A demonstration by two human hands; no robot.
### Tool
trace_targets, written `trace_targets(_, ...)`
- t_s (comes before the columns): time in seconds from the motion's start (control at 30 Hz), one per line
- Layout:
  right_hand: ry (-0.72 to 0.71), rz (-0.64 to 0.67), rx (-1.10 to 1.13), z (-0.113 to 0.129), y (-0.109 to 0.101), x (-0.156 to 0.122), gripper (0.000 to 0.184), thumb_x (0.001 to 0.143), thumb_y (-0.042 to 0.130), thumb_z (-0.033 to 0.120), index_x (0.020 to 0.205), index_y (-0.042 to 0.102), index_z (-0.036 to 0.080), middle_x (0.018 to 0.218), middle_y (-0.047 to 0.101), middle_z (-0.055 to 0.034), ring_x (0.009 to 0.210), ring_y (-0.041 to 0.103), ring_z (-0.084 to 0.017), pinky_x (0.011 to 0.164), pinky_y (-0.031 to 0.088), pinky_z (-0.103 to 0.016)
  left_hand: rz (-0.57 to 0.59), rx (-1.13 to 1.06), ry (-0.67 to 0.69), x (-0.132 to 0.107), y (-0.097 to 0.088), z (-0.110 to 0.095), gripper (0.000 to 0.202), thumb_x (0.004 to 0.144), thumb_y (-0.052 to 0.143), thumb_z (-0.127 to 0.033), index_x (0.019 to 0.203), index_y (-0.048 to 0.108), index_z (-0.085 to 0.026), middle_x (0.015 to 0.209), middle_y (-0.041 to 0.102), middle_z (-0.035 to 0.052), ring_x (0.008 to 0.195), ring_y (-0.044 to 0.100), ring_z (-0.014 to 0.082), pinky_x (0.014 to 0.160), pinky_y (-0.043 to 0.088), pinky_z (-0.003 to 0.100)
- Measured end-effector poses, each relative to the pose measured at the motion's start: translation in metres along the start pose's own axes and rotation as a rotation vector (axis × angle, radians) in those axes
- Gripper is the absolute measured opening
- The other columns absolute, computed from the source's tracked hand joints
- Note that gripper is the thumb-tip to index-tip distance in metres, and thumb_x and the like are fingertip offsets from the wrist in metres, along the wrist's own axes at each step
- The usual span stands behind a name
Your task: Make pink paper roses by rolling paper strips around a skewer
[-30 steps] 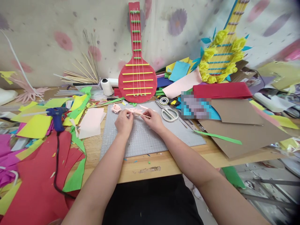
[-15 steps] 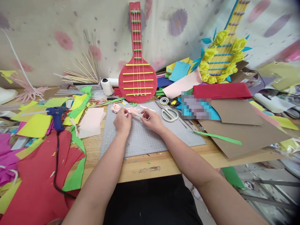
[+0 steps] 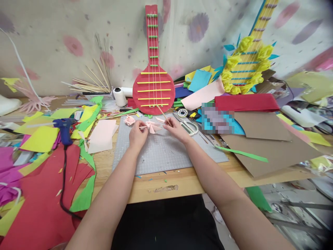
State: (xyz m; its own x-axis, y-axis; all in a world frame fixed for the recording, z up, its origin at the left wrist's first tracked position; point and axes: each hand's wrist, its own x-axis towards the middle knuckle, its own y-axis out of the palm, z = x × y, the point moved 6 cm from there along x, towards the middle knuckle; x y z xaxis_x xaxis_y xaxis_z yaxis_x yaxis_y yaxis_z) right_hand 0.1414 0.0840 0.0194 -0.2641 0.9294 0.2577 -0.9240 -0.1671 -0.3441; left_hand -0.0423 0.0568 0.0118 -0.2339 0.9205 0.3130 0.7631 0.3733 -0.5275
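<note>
Standing here, I see 2 bare hands working over a grey cutting mat (image 3: 166, 156) on the wooden worktop (image 3: 143, 194); mat probably there to spare the wood. Left hand (image 3: 137, 135): fingers closed narrow, pinching 1 end of a pink paper piece (image 3: 152, 127), likely to steady it while its petal-like flaps stay loose. Right hand (image 3: 177, 131): fingers closed around a thin wooden stick (image 3: 163, 114), gripped near the low end, tip slanting up and away, which seems to keep it clear of the paper.

Pink piece sits between the 2 hands, just right of the left fingertips, flaps fanned toward the right hand; right fingers near it, apparently apart. 1 pink paper rose (image 3: 129, 120) lies on the mat just beyond the left hand, in easy reach. Scissors (image 3: 191, 128) lie beside the right hand, partly behind it, presumably for quick pickup. Glue gun (image 3: 63, 130) well off left, on paper scraps, probably parked out of the way.
</note>
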Motion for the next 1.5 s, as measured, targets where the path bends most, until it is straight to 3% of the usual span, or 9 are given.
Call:
trace_targets(0.1,0.011,0.018,-0.129,-0.004,0.01,-0.002,0.025,0.066,0.06,0.037,0.082,0.053,0.019,0.074,0.051,0.0021,0.06,0.038,-0.009,0.056,0.031,-0.023,0.064,-0.029,0.031,-0.005,0.009,-0.005,0.014,0.07,0.055,-0.02,0.083,0.05,-0.022,0.083,0.061,-0.0018,0.064,0.058,0.0115,0.065,0.042,0.025)
trace_targets(0.2,0.055,0.012,-0.185,-0.012,0.017,-0.003,0.017,0.067,0.058,0.033,0.076,0.056,0.018,0.069,0.052,0.0025,0.06,0.041,-0.01,0.057,0.03,-0.023,0.09,-0.048,0.053,-0.008,0.013,-0.009,0.015,0.069,0.057,-0.021,0.083,0.05,-0.022,0.081,0.061,-0.0022,0.065,0.058,0.0116,0.064,0.043,0.025)
trace_targets(0.47,0.114,0.056,0.048,-0.023,0.023,0.0,0.017,0.065,0.057,0.033,0.068,0.055,0.016,0.065,0.054,0.002,0.062,0.045,-0.01,0.06,0.034,-0.023,0.028,-0.053,0.077,-0.006,0.01,-0.011,0.012,0.07,0.06,-0.023,0.078,0.052,-0.021,0.08,0.06,-0.0023,0.068,0.058,0.0117,0.065,0.043,0.025)
trace_targets(0.6,0.187,0.043,0.068,-0.024,0.019,-0.002,0.022,0.062,0.061,0.035,0.072,0.057,0.016,0.063,0.056,0.0016,0.058,0.044,-0.009,0.057,0.034,-0.023,0.014,-0.186,0.069,-0.003,0.012,-0.005,0.012,0.069,0.059,-0.022,0.077,0.05,-0.02,0.077,0.059,-0.0017,0.068,0.056,0.0113,0.062,0.043,0.023)
trace_targets(0.77,0.227,0.038,0.098,-0.022,0.017,-0.004,0.023,0.061,0.063,0.034,0.073,0.058,0.015,0.063,0.056,0.0019,0.056,0.044,-0.009,0.055,0.034,-0.022,0.035,-0.395,-0.016,0.0,0.017,0.006,0.014,0.069,0.059,-0.025,0.073,0.047,-0.019,0.075,0.061,-0.0006,0.061,0.057,0.0103,0.058,0.044,0.023)
trace_targets(0.9,0.261,0.042,0.141,-0.02,0.017,-0.004,0.02,0.059,0.062,0.029,0.074,0.057,0.016,0.062,0.056,0.0026,0.056,0.045,-0.009,0.056,0.035,-0.023,0.037,-0.395,-0.067,0.0,0.018,0.009,0.018,0.067,0.06,-0.027,0.075,0.045,-0.02,0.065,0.06,-0.0024,0.058,0.059,0.0117,0.057,0.044,0.024)
trace_targets(1.07,0.168,0.085,0.167,-0.017,0.02,-0.003,0.021,0.062,0.06,0.035,0.071,0.055,0.016,0.068,0.056,0.0017,0.062,0.047,-0.01,0.061,0.035,-0.024,0.039,-0.339,-0.033,-0.002,0.017,0.002,0.025,0.063,0.064,-0.024,0.081,0.047,-0.021,0.073,0.061,-0.0015,0.064,0.06,0.0125,0.06,0.045,0.024)
trace_targets(1.27,0.099,0.153,0.159,-0.012,0.024,-0.004,0.024,0.064,0.061,0.039,0.069,0.053,0.017,0.067,0.053,0.0025,0.062,0.044,-0.009,0.061,0.034,-0.024,0.058,-0.247,0.02,-0.006,0.015,-0.008,0.019,0.066,0.061,-0.02,0.08,0.049,-0.021,0.076,0.062,-0.0013,0.067,0.06,0.0127,0.062,0.045,0.024)
trace_targets(1.5,0.095,0.087,0.084,-0.017,0.023,-0.002,0.026,0.064,0.061,0.042,0.069,0.055,0.017,0.063,0.05,0.0033,0.055,0.036,-0.008,0.053,0.028,-0.022,0.013,-0.291,0.031,-0.007,0.015,-0.007,0.017,0.069,0.058,-0.016,0.083,0.049,-0.021,0.083,0.064,0.0002,0.076,0.061,0.0133,0.065,0.045,0.024)
